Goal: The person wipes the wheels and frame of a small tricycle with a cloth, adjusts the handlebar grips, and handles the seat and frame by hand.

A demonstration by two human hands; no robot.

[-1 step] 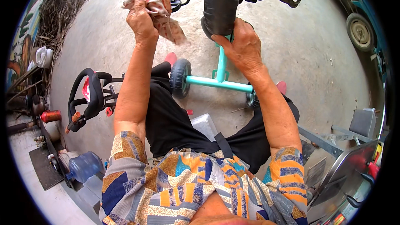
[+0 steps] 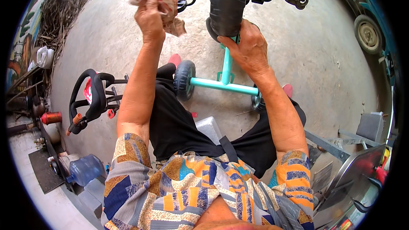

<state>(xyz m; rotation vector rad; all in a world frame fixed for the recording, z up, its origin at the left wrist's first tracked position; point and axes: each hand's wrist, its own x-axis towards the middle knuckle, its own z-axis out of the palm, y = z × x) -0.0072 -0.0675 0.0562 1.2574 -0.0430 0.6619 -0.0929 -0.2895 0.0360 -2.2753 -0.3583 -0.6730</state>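
Observation:
My left hand (image 2: 150, 22) is closed on a crumpled brownish cloth with reddish marks (image 2: 168, 6), held up beside the left pedal (image 2: 182, 4) of a turquoise tricycle. My right hand (image 2: 250, 46) grips the tricycle at the near side of its large black wheel (image 2: 228, 6), thumb against the tyre; some of its fingers are hidden. From there a turquoise tube (image 2: 226, 66) runs toward me to a crossbar (image 2: 221, 86) between two smaller black wheels. One small wheel (image 2: 185, 80) stands by my left knee. The other is partly covered by my right forearm.
A black padded ring-shaped frame (image 2: 88, 96) lies on the floor to the left. Further left are dry branches (image 2: 70, 6), a red can (image 2: 51, 117) and a blue water jug (image 2: 86, 171). A teal vehicle's wheel (image 2: 368, 34) and a metal frame (image 2: 328, 144) stand at the right.
My left hand and the cloth have shifted slightly to the right, and the cloth's hanging end has drawn up. My right hand and the tricycle stay nearly still.

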